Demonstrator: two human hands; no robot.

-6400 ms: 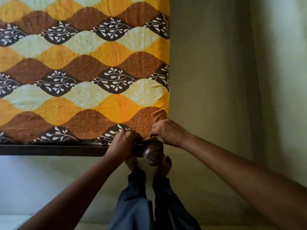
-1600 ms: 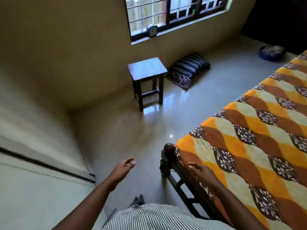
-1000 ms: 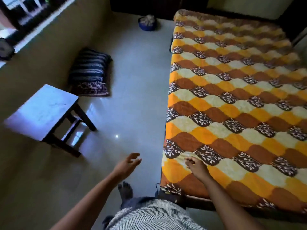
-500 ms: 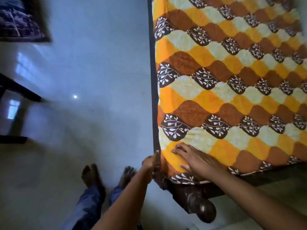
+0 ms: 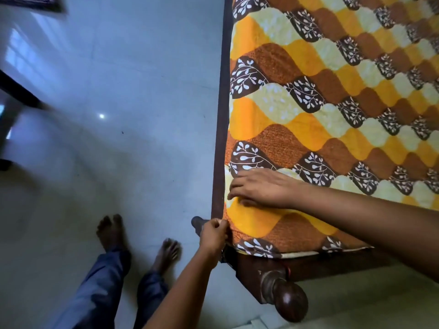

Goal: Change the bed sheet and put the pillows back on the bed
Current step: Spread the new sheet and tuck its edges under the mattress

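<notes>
The bed sheet, patterned in orange, brown and cream waves with white leaf sprigs, covers the mattress and fills the right half of the view. My left hand pinches the sheet's edge at the near left corner, beside the dark side rail. My right hand lies flat on the sheet just above that corner, fingers stretched toward the rail. A round wooden bedpost stands below the corner. No pillow lies on the visible part of the bed.
Pale glossy floor spreads left of the bed, with my two bare feet close to the rail. A dark stool leg cuts in at the far left. A striped cushion's edge shows at the top left.
I have turned from the room back down to the bed's corner. My left hand reached the sheet's edge and took hold of it; my right hand slid a little up the sheet.
</notes>
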